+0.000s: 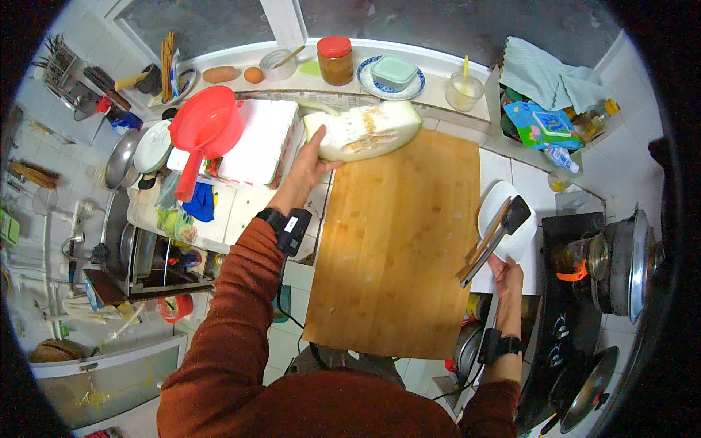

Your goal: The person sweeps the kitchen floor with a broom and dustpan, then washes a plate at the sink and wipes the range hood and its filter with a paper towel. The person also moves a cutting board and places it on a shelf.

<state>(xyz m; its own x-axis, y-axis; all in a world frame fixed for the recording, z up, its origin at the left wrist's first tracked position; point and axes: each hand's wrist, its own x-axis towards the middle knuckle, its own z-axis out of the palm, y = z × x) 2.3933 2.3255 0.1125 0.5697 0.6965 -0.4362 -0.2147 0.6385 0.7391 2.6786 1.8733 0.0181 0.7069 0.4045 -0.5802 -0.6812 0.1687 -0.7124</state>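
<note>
My left hand (310,162) grips the left end of a large cut piece of winter melon (378,134), its pale flesh and seedy core facing up. The melon's near edge lies over the far left corner of a wooden cutting board (397,235). At the board's right side, my right hand (508,278) has its fingers at the near edge of a white plate (493,202), apparently gripping it. Across that plate lie a black-headed spatula (516,215) and wooden chopsticks (489,232), their handle ends reaching over the board's edge. My right fingertips are partly hidden under the plate.
A red plastic ladle (205,123) rests on a white foam box (263,142) at left. Along the sill stand a red-lidded jar (335,61), an egg (253,75) and a lidded green container (393,72). A black gas stove (567,284) bearing a pot (616,268) is at right.
</note>
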